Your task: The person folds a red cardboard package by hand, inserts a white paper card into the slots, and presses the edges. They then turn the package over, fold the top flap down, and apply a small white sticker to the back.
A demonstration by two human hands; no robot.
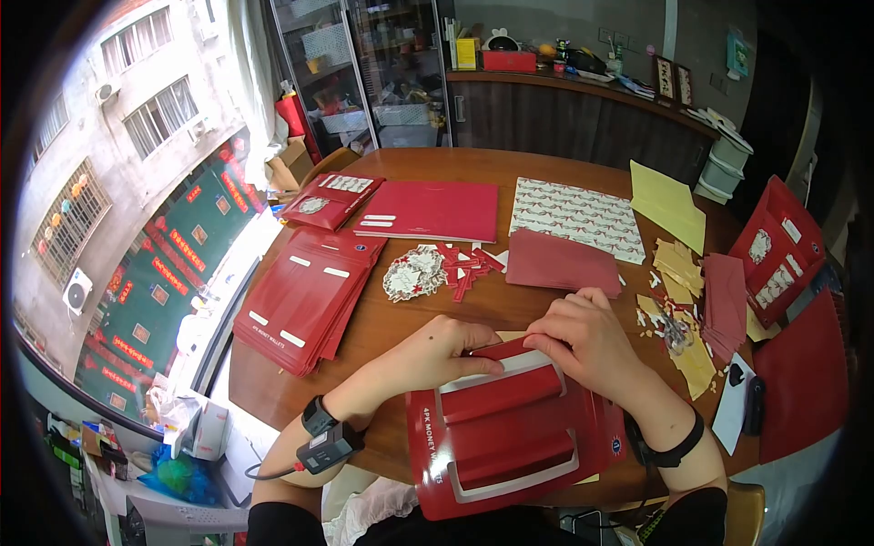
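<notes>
A red printed card folder (510, 437) marked "4PK MONEY WALLETS" lies at the table's near edge, with white-edged slots and red pieces in them. My left hand (451, 350) pinches the folder's upper slot area between thumb and fingers. Close to its right, my right hand (583, 341) has its fingers curled over the folder's top edge. Just beyond the hands lies a stack of dark red envelopes (562, 262). Left of it are small red pieces (466, 268) and a pile of white printed cutouts (415, 273).
Red folders (305, 296) are stacked at left. Behind lie a magenta sheet (432, 209), a patterned sheet (578, 217) and a yellow sheet (669, 205). Torn yellow scraps (692, 364), red envelopes (724, 305) and an upright filled folder (781, 250) stand at right.
</notes>
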